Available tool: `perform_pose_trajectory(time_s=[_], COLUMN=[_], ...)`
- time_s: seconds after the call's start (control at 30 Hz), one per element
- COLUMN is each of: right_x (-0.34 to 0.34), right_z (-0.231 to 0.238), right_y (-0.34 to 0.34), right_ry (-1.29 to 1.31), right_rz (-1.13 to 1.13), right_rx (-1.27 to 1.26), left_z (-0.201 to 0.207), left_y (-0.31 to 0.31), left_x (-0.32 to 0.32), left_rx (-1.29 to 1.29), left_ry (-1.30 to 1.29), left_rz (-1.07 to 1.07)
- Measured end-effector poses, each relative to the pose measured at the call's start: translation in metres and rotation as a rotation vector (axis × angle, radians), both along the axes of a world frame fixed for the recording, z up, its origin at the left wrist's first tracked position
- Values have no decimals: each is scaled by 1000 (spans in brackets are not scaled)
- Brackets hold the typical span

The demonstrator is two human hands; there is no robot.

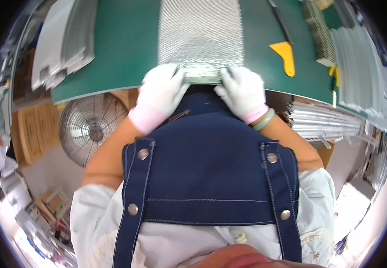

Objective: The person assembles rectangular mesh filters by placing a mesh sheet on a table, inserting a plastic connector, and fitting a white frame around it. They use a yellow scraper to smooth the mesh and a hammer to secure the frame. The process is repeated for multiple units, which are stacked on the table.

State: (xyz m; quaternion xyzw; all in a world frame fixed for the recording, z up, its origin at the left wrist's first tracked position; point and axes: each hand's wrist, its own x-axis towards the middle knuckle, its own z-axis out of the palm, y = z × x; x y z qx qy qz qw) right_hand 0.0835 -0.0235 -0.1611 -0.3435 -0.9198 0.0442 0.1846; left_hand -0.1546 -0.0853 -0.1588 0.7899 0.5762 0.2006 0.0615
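Note:
A silvery, translucent sheet that looks like bubble wrap (pixel 200 31) runs lengthwise down the green tabletop toward me. Its near end forms a pale greenish roll (pixel 202 73) at the table's front edge; whatever lies inside cannot be made out. My left hand (pixel 160 91), in a white glove with a pink cuff, is closed on the roll's left end. Gloved the same way, my right hand (pixel 243 91) grips the right end, its thumb toward the middle. Some of the fingers are hidden behind the roll.
Flat silvery panels are stacked at the table's left (pixel 62 40) and right (pixel 356 67). A yellow-and-black hand tool (pixel 285 58) lies right of the sheet, near a stack of ridged pieces (pixel 320 40). A floor fan (pixel 96 134) stands below the table's left side; metal strips (pixel 323 120) lie below its right.

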Motion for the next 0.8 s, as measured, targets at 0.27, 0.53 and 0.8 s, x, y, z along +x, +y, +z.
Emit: perform_pose_trajectory(time_s=[0.27, 0.53, 0.8], right_x=[56, 272, 285], right_z=[21, 22, 91], right_y=[73, 181, 196], right_ry=[427, -456, -7], right_rz=[4, -664, -326], right_rx=[-117, 468, 282], left_z=[-16, -2, 21], left_y=[0, 2, -29], left_x=[14, 30, 33], left_rx=[302, 203, 362], left_ry=[-31, -65, 118], left_rz=[-10, -55, 196])
